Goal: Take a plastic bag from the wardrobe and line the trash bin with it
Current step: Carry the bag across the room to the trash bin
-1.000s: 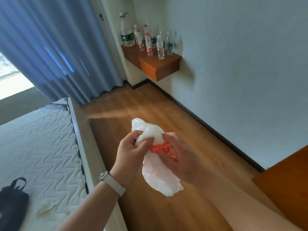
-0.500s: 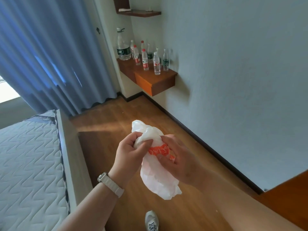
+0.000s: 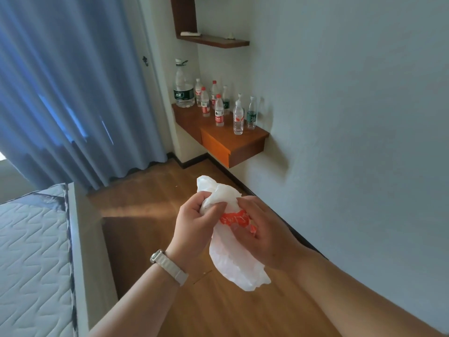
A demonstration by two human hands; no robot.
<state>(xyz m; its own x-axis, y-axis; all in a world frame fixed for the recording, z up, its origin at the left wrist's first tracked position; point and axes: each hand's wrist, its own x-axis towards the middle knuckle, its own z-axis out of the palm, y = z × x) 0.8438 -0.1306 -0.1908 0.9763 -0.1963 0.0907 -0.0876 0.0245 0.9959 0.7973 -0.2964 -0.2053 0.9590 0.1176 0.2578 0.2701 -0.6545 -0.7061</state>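
Hanging crumpled between both hands, the white plastic bag [image 3: 234, 261] runs its long axis from 11 o'clock, where a bunched end pokes up clear of them, down to 5 o'clock, where its loose bulk sags over the floor [image 3: 145, 215]. The left hand [image 3: 194, 222] has its grip clamped on the upper bunch from 9 o'clock and the right hand [image 3: 263, 231] pinches the orange-printed band from 3 o'clock, both equally near. Its mouth probably lies at the top, though folds hide it.

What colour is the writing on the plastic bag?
Orange-red, printed on the white plastic bag, seen in the head view between both hands.
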